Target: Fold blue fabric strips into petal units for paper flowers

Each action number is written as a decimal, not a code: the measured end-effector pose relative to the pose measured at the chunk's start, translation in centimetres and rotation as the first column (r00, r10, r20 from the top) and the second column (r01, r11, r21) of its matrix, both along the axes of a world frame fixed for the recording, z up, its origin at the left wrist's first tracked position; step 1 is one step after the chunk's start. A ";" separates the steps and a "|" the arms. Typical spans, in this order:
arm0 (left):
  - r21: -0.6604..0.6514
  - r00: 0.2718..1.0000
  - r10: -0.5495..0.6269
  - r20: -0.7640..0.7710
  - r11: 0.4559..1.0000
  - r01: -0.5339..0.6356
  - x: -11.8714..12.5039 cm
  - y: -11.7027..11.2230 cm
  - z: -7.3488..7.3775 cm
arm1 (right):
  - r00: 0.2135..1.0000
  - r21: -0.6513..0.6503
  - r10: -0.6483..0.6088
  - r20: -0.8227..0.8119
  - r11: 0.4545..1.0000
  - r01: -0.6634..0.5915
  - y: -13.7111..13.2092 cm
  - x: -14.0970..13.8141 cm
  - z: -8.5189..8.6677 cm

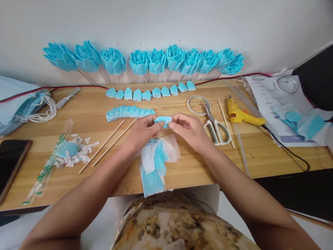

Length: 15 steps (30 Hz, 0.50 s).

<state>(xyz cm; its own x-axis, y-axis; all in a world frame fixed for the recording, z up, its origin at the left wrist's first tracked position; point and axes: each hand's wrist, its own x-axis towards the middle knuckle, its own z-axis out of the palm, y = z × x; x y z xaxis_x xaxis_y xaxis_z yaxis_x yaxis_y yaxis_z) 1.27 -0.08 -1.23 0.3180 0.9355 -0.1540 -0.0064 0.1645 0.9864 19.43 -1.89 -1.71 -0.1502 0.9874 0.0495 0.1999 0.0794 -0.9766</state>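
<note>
Between my two hands is a small folded piece of blue fabric (163, 120), raised above the desk. My left hand (143, 131) pinches its left end with thumb and fingers; my right hand (185, 127) pinches the right end. Just below lie loose blue and white fabric pieces (154, 180), overlapping the desk's front edge. Beyond my hands stretches a tight row of folded blue petals (129, 112), and behind it a spaced row of pointed petals (137, 95). Several blue fabric flowers (139, 62) on sticks lean against the wall.
Scissors (213, 125) and a tape roll (199, 105) lie right of my hands, beside a yellow glue gun (241, 114) with a cord. To the left are wooden sticks (107, 146), paper scraps (83, 152), a phone (5, 170) and bagged blue sheets (7, 104).
</note>
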 end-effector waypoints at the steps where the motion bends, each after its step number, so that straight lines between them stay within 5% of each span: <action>1: 0.006 1.000 -0.004 -0.013 1.000 0.004 0.0 0.0 0.0 | 1.000 -0.003 0.001 0.007 1.000 -0.001 0.0 0.0 0.0; 5: 0.069 0.998 -0.013 -0.057 0.997 0.017 0.0 0.0 -0.2 | 0.999 0.012 -0.027 0.027 1.000 0.027 0.1 0.1 -0.1; 15: 0.057 0.991 0.083 0.107 0.994 -0.090 -0.1 0.3 -0.3 | 0.996 0.020 -0.076 -0.053 0.997 0.077 0.3 0.2 0.0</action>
